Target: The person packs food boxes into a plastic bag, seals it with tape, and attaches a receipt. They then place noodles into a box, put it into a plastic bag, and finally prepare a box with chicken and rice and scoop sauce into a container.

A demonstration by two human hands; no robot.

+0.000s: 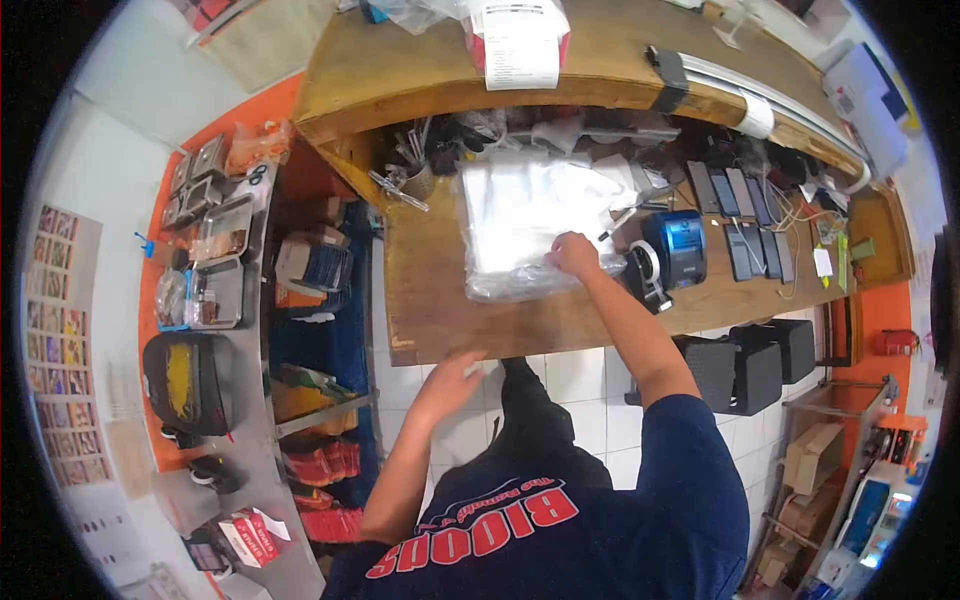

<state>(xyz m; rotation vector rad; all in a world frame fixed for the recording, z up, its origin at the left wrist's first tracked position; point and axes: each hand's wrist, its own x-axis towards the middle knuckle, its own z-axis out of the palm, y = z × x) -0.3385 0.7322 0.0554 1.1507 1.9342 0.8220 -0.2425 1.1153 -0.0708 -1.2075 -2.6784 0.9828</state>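
Note:
On the wooden desk lies a stack of clear plastic bags point(515, 205), its upper part bright with glare. My right hand point(575, 256) is at the stack's right side, fingers curled and pinched at the edge of a plastic bag. Just beyond it rests a pen-like white and dark stick point(617, 225). A roll of tape point(645, 264) on a dark dispenser and a blue and black label printer point(674, 247) stand right of that hand. My left hand point(452, 387) hangs in front of the desk's near edge, fingers stretched out, holding nothing.
A raised shelf point(400, 75) overhangs the desk's back. Several phones point(740, 192) and cables lie at the right. A cup of pens point(415, 182) stands back left. Metal trays point(222, 240) and a black backpack point(190, 383) occupy the left counter. Black bins point(745, 370) stand below right.

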